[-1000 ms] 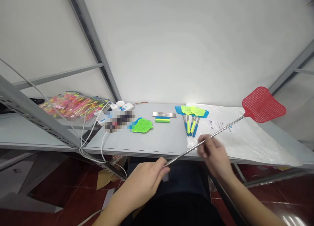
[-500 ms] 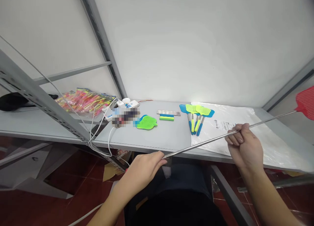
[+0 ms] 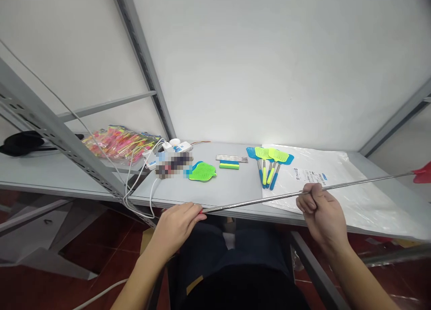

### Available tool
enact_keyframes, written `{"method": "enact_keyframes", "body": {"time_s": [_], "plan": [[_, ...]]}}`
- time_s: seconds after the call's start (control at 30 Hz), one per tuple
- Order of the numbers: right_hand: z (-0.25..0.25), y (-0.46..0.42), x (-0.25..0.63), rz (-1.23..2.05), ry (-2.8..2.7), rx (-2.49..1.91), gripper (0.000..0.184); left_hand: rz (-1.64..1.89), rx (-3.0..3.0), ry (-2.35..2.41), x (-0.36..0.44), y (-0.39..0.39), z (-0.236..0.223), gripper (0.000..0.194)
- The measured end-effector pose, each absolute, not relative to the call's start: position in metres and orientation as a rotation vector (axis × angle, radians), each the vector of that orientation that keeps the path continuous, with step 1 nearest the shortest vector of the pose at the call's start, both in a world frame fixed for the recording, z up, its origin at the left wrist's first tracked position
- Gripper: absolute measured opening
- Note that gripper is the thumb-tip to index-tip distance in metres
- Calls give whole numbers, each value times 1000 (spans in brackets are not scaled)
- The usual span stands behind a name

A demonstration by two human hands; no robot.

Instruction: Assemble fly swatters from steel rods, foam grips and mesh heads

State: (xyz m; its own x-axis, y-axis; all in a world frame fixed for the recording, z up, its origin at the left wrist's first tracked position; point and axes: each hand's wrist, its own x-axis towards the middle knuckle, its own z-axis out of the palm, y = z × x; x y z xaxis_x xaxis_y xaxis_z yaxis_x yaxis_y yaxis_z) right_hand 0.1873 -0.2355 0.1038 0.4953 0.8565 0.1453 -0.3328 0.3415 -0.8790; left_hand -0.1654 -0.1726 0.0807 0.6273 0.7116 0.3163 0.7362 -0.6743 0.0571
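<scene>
I hold a long telescopic fly swatter across the front of the grey table (image 3: 232, 191). Its thin steel rod (image 3: 256, 201) runs from my left hand (image 3: 178, 220), closed on the handle end, to its red mesh head (image 3: 422, 173) at the right edge of the view. My right hand (image 3: 319, 211) pinches the rod about midway, over a white plastic sheet (image 3: 340, 179). On the table behind the rod lie several collapsed swatters with blue and yellow heads (image 3: 269, 159).
A green swatter head (image 3: 202, 171), short steel tubes (image 3: 231, 157) and blue and green grip sleeves (image 3: 229, 165) lie mid-table. White chargers and cables (image 3: 168, 147) and a bag of colourful parts (image 3: 117, 143) sit at the left. Grey shelf struts (image 3: 67, 141) cross the left.
The rod has grown longer and swung lower, towards level. The red head went right, almost out of view. My right hand slid outward along the rod; my left hand moved left.
</scene>
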Motion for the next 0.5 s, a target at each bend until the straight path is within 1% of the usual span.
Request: {"method": "enact_keyframes", "body": {"time_s": [0.2,0.5], "plan": [[117,-238,202,777,-623,-879,29,-536,-2722,-1141,-162,-169,85,32],[124,-240,231,684,-612,-876,30,-645,-2675,-1127,-185,-160,80,38]]}}
